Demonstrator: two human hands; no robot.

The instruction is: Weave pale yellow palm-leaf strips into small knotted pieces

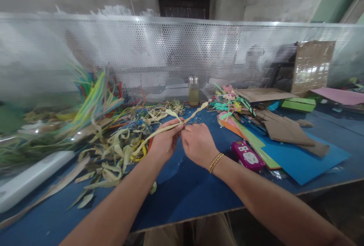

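Above the blue table, my left hand [167,137] is closed in a pinch on a pale dried leaf strip [155,133]. The strip trails down to the left, and a bud-shaped tip [202,107] points up to the right beyond my fingers. My right hand [199,143] is closed against the same strip, knuckles up, touching the left fingertips; its own fingertips are mostly hidden. A gold bracelet [216,162] circles the right wrist. Under and left of my left hand lies a heap of dried leaf strips [122,151], with a yellow ring [139,155] among them.
A white plastic bar [36,177] and bundled coloured strands [93,102] lie left. A glass jar [193,92] stands at the back before a perforated metal panel [222,45]. On the right are a magenta power socket [247,155], blue paper [307,159] and brown cardboard [287,127].
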